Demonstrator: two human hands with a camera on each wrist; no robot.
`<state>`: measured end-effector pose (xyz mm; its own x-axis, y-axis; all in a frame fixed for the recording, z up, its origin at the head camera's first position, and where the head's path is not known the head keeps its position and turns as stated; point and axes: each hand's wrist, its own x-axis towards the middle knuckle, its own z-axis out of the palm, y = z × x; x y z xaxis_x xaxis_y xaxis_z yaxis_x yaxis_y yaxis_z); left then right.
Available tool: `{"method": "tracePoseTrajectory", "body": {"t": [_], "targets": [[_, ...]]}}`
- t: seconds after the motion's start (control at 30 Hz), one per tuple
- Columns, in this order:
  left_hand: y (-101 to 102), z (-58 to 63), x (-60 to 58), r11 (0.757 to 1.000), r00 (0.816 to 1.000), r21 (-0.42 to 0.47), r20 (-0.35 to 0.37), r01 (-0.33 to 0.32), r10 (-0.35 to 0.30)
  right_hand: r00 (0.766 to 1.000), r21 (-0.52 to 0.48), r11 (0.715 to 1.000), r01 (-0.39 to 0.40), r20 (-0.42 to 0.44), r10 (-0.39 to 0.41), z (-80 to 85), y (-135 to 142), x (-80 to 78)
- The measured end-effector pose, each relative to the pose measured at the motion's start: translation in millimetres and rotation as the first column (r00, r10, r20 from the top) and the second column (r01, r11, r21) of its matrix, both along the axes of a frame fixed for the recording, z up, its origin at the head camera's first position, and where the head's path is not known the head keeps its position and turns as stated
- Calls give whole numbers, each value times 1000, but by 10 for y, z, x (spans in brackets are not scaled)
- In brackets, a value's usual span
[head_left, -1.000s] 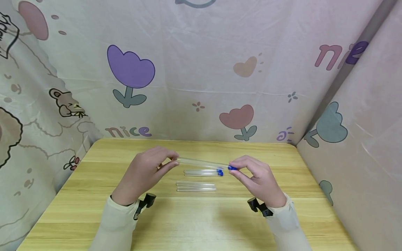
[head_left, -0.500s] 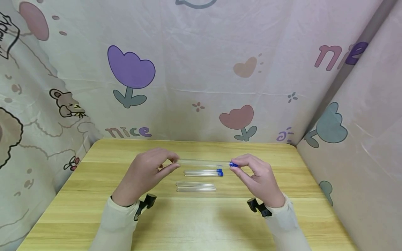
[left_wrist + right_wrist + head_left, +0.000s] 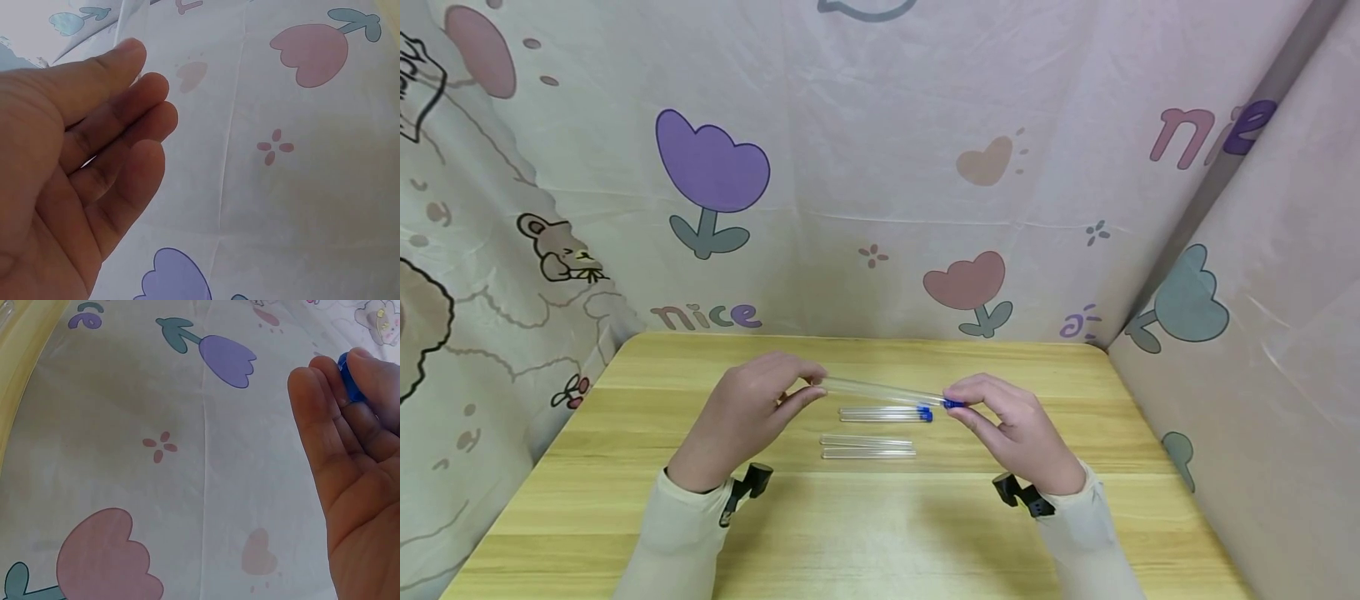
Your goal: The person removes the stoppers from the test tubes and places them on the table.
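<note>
Between the two hands a clear test tube (image 3: 883,390) is held above the table, sloping slightly down to the right. My left hand (image 3: 752,412) pinches its far left end between thumb and fingers. At the other end my right hand (image 3: 1018,429) pinches the blue cap (image 3: 953,403) on the tube's mouth. The right wrist view shows that blue cap (image 3: 351,378) between thumb and fingers; the tube itself is hidden there. In the left wrist view the left hand (image 3: 81,150) has its thumb and fingers close together.
Beneath the held tube, test tubes with blue caps (image 3: 883,413) lie side by side on the wooden table (image 3: 865,533). Nearer the body lie two uncapped clear tubes (image 3: 868,452). A patterned curtain (image 3: 850,150) stands behind the table and along both sides.
The right hand with the capped end rises slightly, then dips back down, so the tube goes from near level to sloping. The left hand stays nearly still, and the tubes on the table are unmoved.
</note>
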<state>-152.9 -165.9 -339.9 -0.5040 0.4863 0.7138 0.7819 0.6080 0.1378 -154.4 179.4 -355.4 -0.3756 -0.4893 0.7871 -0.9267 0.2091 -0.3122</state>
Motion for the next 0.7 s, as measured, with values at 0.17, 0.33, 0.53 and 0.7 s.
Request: {"method": "tracePoseTrajectory", "body": {"t": [0.17, 0.33, 0.53, 0.7], "targets": [[-4, 0, -3, 1000, 1000, -2, 1, 1, -1, 1000, 3, 1000, -6, 13, 6, 9, 1, 7], [5, -4, -5, 1000, 1000, -1, 11, 13, -13, 1000, -25, 1000, 6, 5, -6, 8, 3, 5], [22, -16, -4, 1000, 1000, 2, 6, 21, -21, 1000, -57, 998, 30, -6, -30, -12, 4, -3], [40, -15, 5, 1000, 1000, 3, 12, 20, -20, 997, -78, 994, 76, -5, -77, -2, -4, 3]]}}
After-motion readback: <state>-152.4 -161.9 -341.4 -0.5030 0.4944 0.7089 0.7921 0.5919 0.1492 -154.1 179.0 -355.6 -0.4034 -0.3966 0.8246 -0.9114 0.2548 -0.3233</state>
